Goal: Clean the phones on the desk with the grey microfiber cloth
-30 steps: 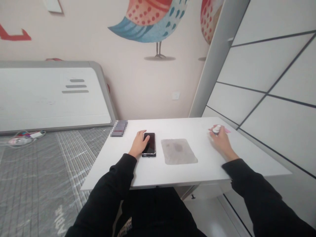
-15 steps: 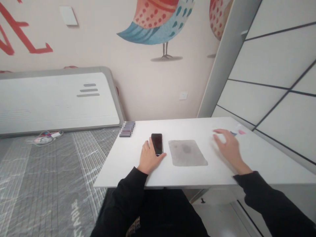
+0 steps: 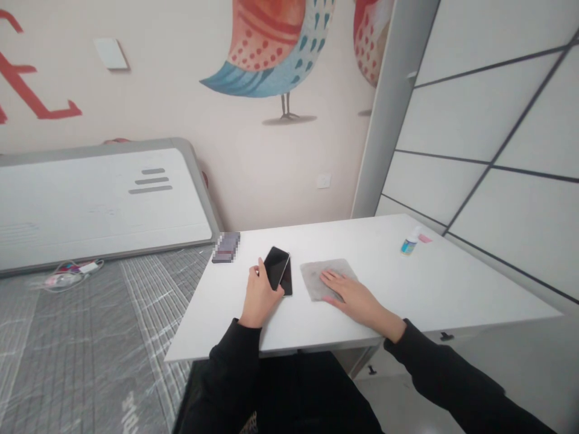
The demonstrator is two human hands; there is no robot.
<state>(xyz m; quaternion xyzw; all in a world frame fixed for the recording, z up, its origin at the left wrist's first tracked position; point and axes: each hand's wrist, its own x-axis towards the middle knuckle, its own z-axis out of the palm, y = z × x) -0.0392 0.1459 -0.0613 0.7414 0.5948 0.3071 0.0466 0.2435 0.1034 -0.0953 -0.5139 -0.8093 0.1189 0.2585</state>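
Black phone [image 3: 277, 265] is in my left hand [image 3: 260, 296]: glossy dark face up, thin pale edge, long axis toward 1 o'clock. Fingers closed on its sides, thumb at the lower right. It sits skewed over a second dark slab [image 3: 287, 282], which peeks out at 4 o'clock; can't tell if they touch. Gray cloth [image 3: 312, 277], thin and matte, lies on the white table [image 3: 434, 289] at the phone's 3 o'clock. My right hand [image 3: 355, 296] rests palm down on it, fingers extended. White bottle [image 3: 409, 245], blue-green label, at 2 o'clock; pink piece [image 3: 424, 239] just beside. Pixelated block [image 3: 226, 248] at 10.
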